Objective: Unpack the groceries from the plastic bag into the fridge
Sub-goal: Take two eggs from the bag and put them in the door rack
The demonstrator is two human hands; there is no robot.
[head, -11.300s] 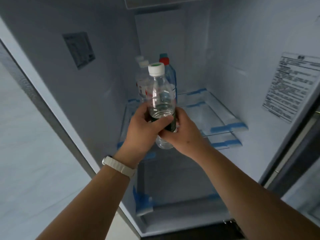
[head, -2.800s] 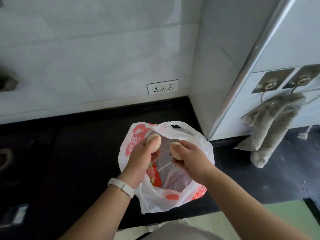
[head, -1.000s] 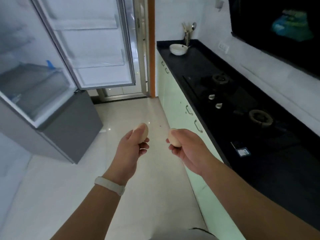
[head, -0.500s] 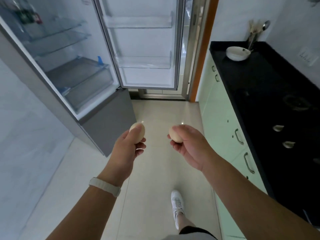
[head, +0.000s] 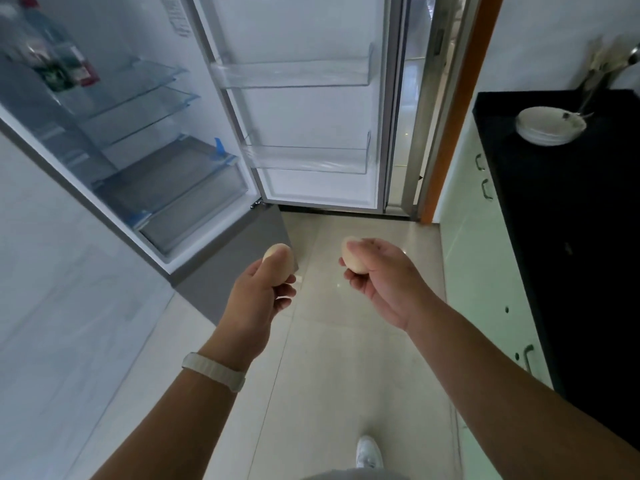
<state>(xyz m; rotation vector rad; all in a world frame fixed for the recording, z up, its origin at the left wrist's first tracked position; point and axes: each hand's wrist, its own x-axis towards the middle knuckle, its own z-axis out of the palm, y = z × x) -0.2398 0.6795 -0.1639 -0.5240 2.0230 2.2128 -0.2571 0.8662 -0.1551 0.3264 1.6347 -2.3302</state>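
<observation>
left hand [head: 258, 296]: mid-frame, curled round pale beige oval egg [head: 277, 258] | right hand [head: 384, 278]: beside it, gripping second pale egg [head: 351, 259] | forearms: extended from bottom edge

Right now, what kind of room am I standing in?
Most likely a home kitchen: an open fridge with glass shelves, a black countertop over pale green cabinets, and stacked bowls on it.

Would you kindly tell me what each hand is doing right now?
Left hand: closed, holding an egg.
Right hand: closed, holding a second egg.
</observation>
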